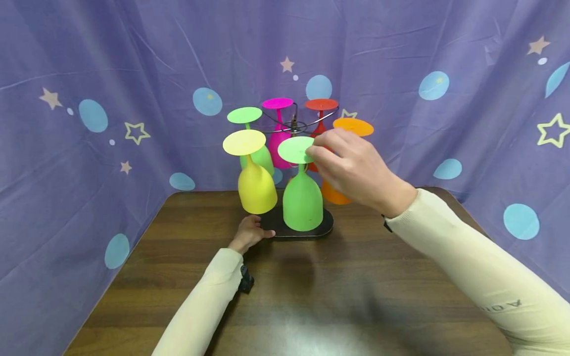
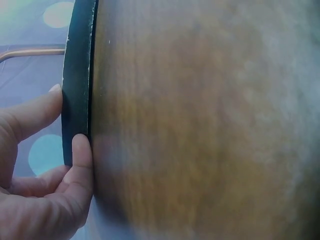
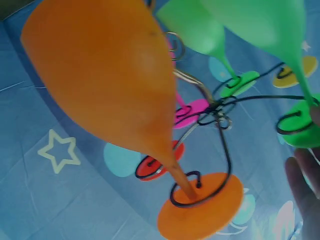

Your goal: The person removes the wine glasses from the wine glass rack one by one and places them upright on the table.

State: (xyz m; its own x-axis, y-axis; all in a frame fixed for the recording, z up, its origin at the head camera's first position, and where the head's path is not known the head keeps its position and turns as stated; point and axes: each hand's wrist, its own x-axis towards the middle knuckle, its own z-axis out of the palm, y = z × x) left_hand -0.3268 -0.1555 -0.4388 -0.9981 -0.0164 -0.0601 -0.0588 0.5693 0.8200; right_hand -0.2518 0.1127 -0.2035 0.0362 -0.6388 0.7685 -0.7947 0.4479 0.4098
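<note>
Several plastic wine glasses hang upside down by their feet from a wire rack. My right hand pinches the foot of the front green wine glass, whose stem sits in a wire hook in the right wrist view. At the table, my left hand grips the left end of the rack's black base; the left wrist view has thumb and fingers on either side of the base's edge. The yellow wine glass hangs just above the left hand. Behind the right hand is the orange wine glass, partly hidden.
Farther back hang a second green glass, a magenta glass and a red glass. The rack stands near the back edge of a brown wooden table. A purple curtain with stars and ovals encloses the table.
</note>
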